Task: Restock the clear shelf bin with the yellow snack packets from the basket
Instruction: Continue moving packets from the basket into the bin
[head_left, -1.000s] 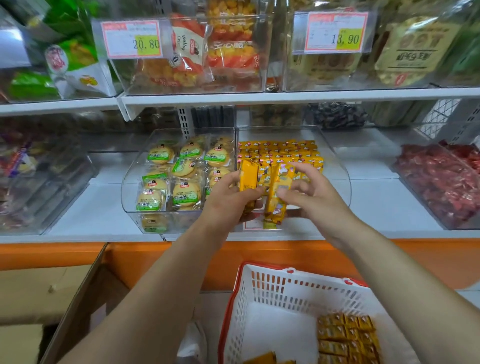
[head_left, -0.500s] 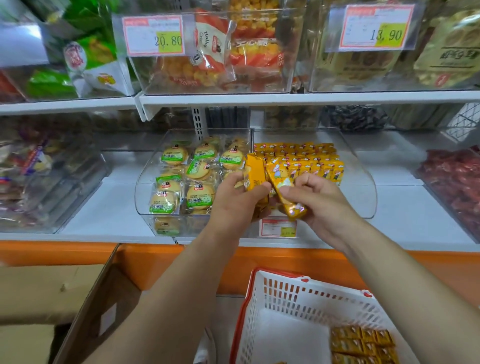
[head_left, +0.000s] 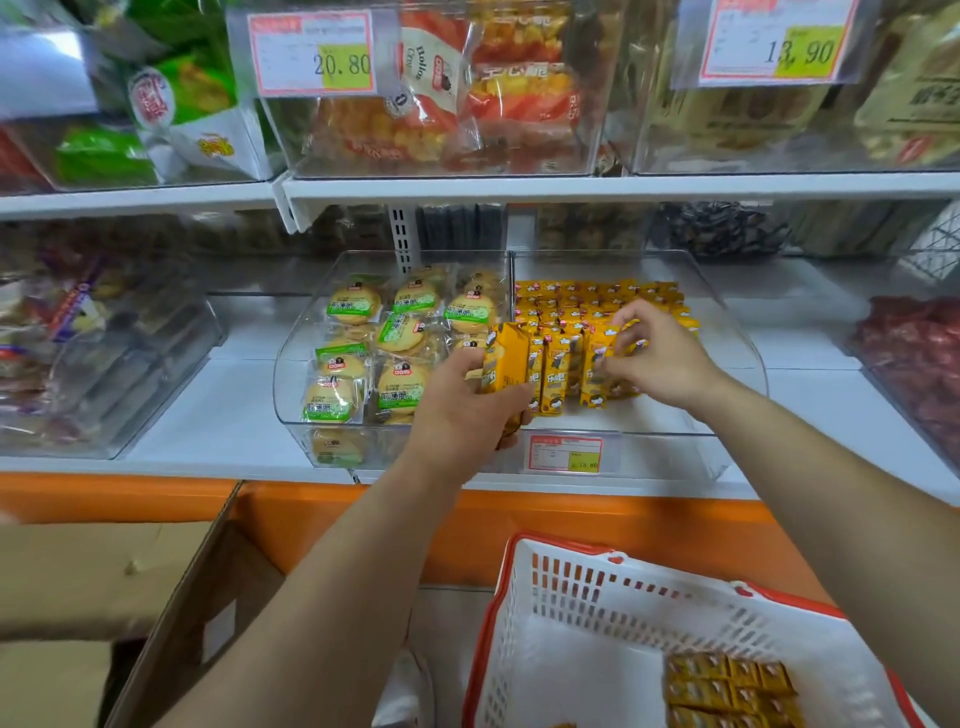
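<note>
The clear shelf bin (head_left: 737, 343) on the middle shelf holds rows of yellow snack packets (head_left: 571, 301) in its right half. My left hand (head_left: 462, 405) grips a bunch of yellow packets (head_left: 506, 364) at the bin's front, left of centre. My right hand (head_left: 660, 358) reaches into the bin and pinches one upright yellow packet (head_left: 597, 364) beside the standing ones. The white basket with a red rim (head_left: 571, 597) sits below at the bottom right, with several yellow packets (head_left: 727, 691) lying flat in it.
The bin's left half holds round cakes in green-labelled wrappers (head_left: 395, 343). A price tag (head_left: 565, 453) hangs on the bin front. Other clear bins stand left (head_left: 104, 364), right (head_left: 914, 364) and on the shelf above. An open cardboard box (head_left: 171, 597) sits lower left.
My right hand has moved forward into the bin with a packet, away from the left hand. The left hand keeps its bunch. The view has shifted closer to the shelf.
</note>
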